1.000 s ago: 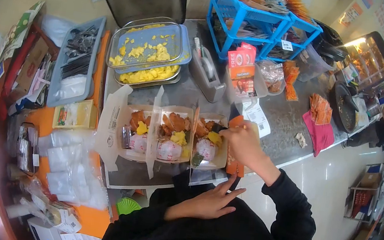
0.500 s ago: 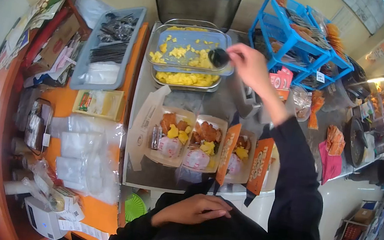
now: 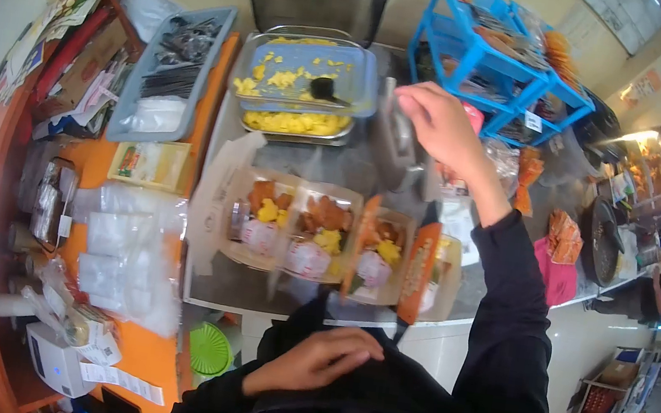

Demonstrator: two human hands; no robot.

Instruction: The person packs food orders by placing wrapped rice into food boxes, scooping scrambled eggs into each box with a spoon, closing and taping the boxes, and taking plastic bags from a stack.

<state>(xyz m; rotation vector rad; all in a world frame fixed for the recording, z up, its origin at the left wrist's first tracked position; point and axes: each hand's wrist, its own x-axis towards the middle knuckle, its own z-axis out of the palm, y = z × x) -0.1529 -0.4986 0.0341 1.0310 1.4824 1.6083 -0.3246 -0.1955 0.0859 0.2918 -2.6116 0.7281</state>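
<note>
- Head view: the left hand (image 3: 317, 358) rests at the person's front, just short of the near edge of the surface (image 3: 238, 291), fingers together, loosely bent, nothing visible in it; from there it could steady a box.
- Open takeaway boxes (image 3: 249, 259) stand in a row along that near edge, from near its left corner rightward. Their thin, stiff board would be best handled lightly at the rims.
- An orange flap (image 3: 420, 271) stands up toward the row's right end; a sleeve lifted well over it should avoid snagging.
- Inside: craggy browned fried pieces (image 3: 321, 212), soft yellow egg lumps (image 3: 329, 241), rounded paper-wrapped bundles (image 3: 308, 261). Egg this crumbly is better lifted than pressed.
- Mid-surface, the right hand (image 3: 442, 125) is beside or above a smooth grey tape dispenser (image 3: 394, 144), fingers bent; I cannot tell whether it pinches or touches anything.
- Toward the far left corner, a black scoop (image 3: 323, 87) lies in a blue tray (image 3: 369, 85) among egg crumbs; gripping its handle would keep fingers clean.
</note>
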